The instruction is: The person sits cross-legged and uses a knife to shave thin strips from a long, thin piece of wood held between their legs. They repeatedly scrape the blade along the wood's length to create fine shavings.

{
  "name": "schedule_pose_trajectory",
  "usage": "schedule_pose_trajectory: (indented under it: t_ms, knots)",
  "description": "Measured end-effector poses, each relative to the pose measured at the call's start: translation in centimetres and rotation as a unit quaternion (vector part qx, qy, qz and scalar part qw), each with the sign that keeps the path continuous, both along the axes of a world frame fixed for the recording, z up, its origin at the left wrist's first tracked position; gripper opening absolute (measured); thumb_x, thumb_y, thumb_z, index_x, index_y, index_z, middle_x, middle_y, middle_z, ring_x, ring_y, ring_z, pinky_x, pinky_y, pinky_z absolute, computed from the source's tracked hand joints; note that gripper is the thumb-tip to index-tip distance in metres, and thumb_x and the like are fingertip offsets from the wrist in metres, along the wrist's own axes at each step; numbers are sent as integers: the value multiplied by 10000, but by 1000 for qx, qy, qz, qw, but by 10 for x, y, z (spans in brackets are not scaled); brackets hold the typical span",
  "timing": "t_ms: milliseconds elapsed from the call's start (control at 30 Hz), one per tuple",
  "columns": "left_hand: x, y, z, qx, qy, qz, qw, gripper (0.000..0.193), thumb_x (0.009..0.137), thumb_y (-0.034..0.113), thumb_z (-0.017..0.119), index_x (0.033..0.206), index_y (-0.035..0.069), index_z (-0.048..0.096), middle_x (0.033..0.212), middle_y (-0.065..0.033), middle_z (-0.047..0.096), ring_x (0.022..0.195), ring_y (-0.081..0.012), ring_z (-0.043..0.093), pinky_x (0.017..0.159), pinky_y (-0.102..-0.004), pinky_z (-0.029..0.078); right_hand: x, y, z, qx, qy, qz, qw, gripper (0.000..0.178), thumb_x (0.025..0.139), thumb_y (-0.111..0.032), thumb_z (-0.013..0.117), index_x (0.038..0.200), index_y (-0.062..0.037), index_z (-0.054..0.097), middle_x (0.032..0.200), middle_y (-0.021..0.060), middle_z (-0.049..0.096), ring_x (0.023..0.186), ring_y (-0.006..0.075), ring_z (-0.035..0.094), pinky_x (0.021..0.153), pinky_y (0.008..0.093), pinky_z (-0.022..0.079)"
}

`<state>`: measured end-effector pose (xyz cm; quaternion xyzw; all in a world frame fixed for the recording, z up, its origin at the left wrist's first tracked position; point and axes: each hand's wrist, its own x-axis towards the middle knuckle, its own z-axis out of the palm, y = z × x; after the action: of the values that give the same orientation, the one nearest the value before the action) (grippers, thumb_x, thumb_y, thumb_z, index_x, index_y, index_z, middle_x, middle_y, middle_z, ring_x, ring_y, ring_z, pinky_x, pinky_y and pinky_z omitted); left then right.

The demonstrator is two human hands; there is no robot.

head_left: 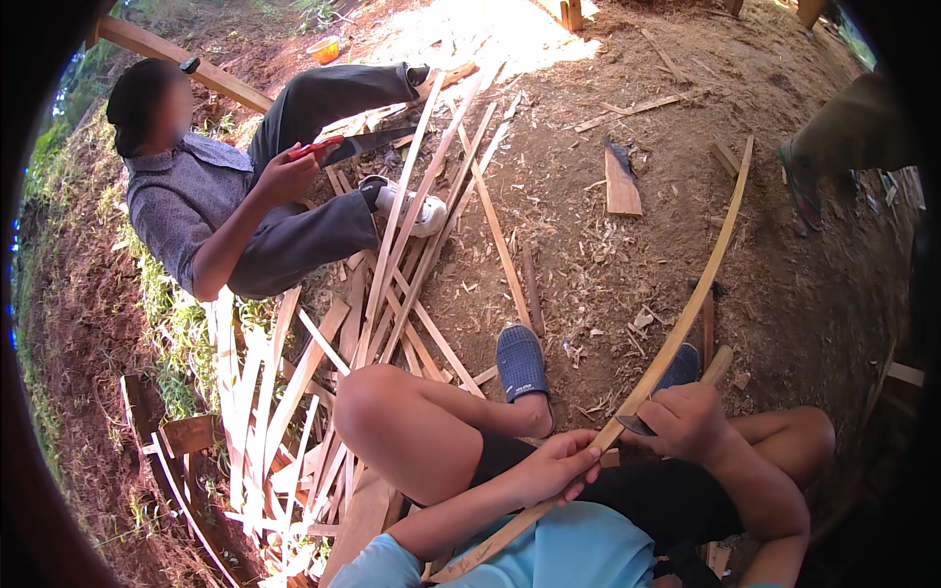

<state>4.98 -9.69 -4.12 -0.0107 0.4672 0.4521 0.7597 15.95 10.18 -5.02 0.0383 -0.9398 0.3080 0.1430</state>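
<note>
A long, thin wooden strip (676, 338) runs slantwise from my lap to the far right, its near end against my blue shirt. My left hand (561, 465) is closed round it low down, above my lap. Just right of that, my right hand (686, 419) grips a knife by its wooden handle (718, 364), which sticks up past my fist. The short dark knife blade (635, 424) lies against the strip, close to my left fingers. How much of the blade is covered by my fist cannot be seen.
At left a seated person (201, 186) holds a red-handled saw (372, 142). Long wooden slats (431, 211) and offcuts (284, 402) pile up left of my knee. A flat board piece (621, 186) lies ahead on shaving-strewn soil. Another person's leg (848, 132) stands far right.
</note>
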Motion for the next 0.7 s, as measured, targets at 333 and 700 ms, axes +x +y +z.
schedule_pose_trajectory:
  t_ms: [333,700]
  knots:
    - [2,4,-6,-14,15,33,999,289,966,174,427,1192,-6,440,706,-22,501,436,-82,461,365,-192,383,4,53,38,-97,-123,-316,936,331,907,-355,511,1013,-52,593,723,93,595,630,270,595,573,366,448]
    - [4,10,-2,-26,-16,55,998,195,974,190,420,1079,32,461,699,-28,522,447,-86,464,384,-205,388,21,27,-25,-258,-277,-258,889,203,888,-215,516,869,-31,600,623,125,588,617,297,607,580,386,455]
